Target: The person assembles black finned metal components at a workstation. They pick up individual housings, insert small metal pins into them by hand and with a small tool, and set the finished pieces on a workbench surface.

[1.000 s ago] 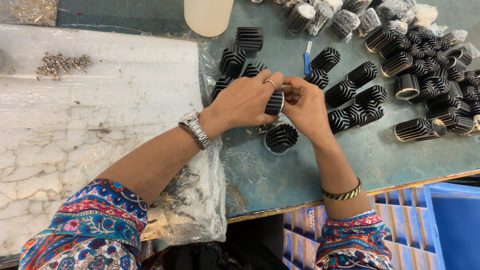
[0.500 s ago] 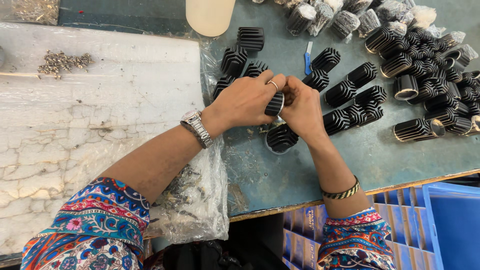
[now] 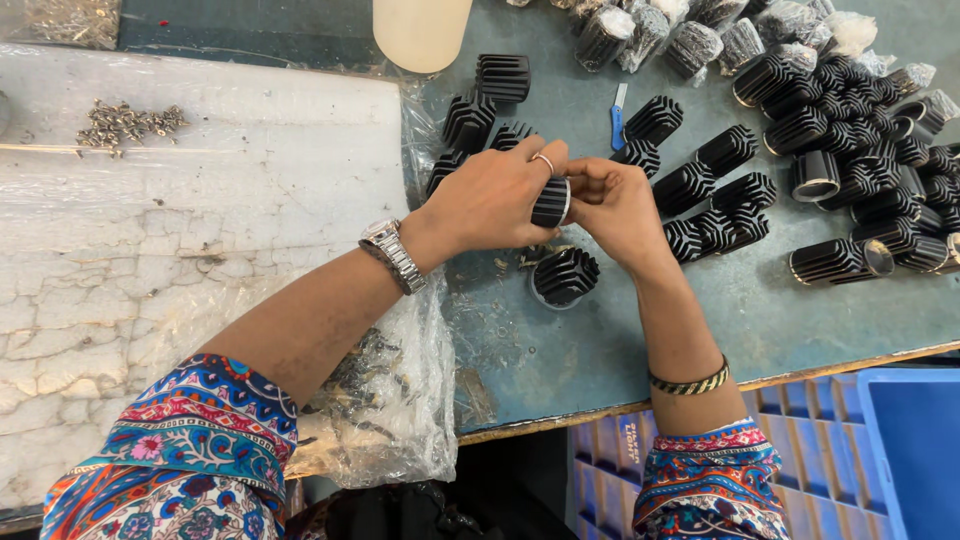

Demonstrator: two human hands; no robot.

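My left hand (image 3: pixel 495 200) grips a black finned metal cylinder (image 3: pixel 551 202) above the blue-grey table (image 3: pixel 620 340). My right hand (image 3: pixel 620 205) meets it from the right, its fingers closed at the cylinder's open end. What the right fingers pinch is hidden. Just below both hands another finned cylinder (image 3: pixel 565 276) rests on the table. More of them lie behind the left hand (image 3: pixel 470 120) and to the right of the right hand (image 3: pixel 715 190).
A large heap of finned cylinders (image 3: pixel 870 130), some wrapped in plastic, fills the far right. A small blue tool (image 3: pixel 618 120) and a cream container (image 3: pixel 420 30) lie beyond the hands. Small screws (image 3: pixel 125 122) sit on a white plastic-covered slab (image 3: pixel 200 250). A blue crate (image 3: pixel 915 450) stands below the table edge.
Both hands have stayed together on the cylinder, with only slight finger shifts around its end. Nothing else has moved.
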